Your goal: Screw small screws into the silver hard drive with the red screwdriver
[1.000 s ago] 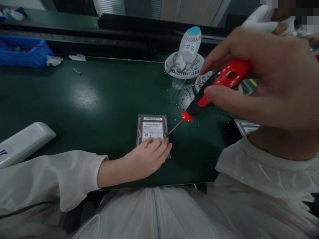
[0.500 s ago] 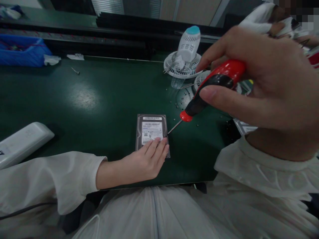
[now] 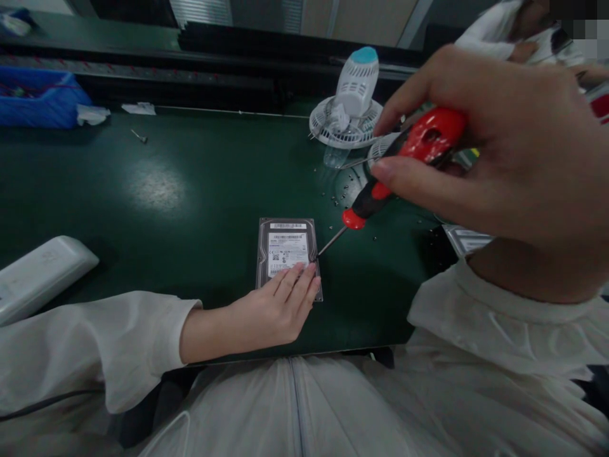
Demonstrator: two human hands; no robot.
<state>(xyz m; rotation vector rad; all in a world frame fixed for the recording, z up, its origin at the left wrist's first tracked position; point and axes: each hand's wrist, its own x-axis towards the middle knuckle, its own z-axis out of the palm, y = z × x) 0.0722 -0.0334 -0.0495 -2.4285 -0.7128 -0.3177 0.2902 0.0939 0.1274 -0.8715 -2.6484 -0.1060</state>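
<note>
A hard drive [image 3: 288,244] with a white printed label lies label side up on the green table. My left hand [image 3: 278,308] rests flat on its near part, fingers stretched out together and thumb hidden. My right hand [image 3: 504,152] is closed around the handle of a red and black screwdriver [image 3: 366,202]. The slanted shaft reaches down to the drive's right edge, just beyond my left fingertips. Whether the tip sits in a screw is too small to tell. Several loose screws [image 3: 335,202] are scattered beyond the drive.
White slotted fan parts [image 3: 358,89] stand at the back, a second grille [image 3: 379,149] beside them. Another metal-cased drive [image 3: 464,240] lies partly behind my right wrist. A white case [image 3: 45,276] is at left, a blue bin [image 3: 42,101] behind. Another person [image 3: 495,38] is at far right.
The screwdriver handle has turned within my right fingers, its red and black pattern showing differently. Its tip stays at the drive's right edge. My left hand keeps its place on the drive.
</note>
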